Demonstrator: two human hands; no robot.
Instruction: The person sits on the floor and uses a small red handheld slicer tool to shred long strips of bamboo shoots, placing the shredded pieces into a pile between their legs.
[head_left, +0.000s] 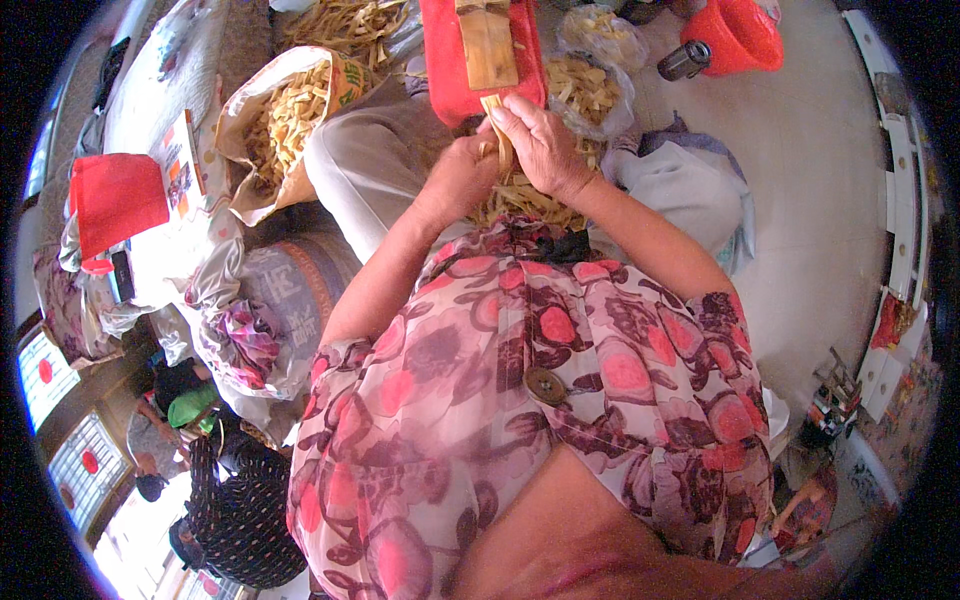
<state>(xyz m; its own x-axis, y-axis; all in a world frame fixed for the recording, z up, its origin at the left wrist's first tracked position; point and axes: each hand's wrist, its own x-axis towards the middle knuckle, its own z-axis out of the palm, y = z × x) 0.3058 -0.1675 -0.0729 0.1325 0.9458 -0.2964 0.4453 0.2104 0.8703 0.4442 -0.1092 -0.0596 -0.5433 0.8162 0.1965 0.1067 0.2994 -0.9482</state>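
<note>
Both my hands are close together in front of me, at the near end of a wooden block (491, 56) that lies over a red padded surface (442, 94). Pale flat strips (504, 144) run between my hands. My left hand (466, 166) is closed around their lower part. The fingers and thumb of my right hand (541, 142) pinch their upper part just below the block's edge. More loose strips (532, 201) lie in my lap beneath the hands. Parts of the strips are hidden by my fingers.
An open woven sack (244, 196) of short cut pieces stands left of my knee. Clear plastic bags (622, 97) with similar pieces lie right of the red surface, near a dark cylindrical cup (684, 61) and a red bucket (731, 45). Other people (240, 517) are at the lower left.
</note>
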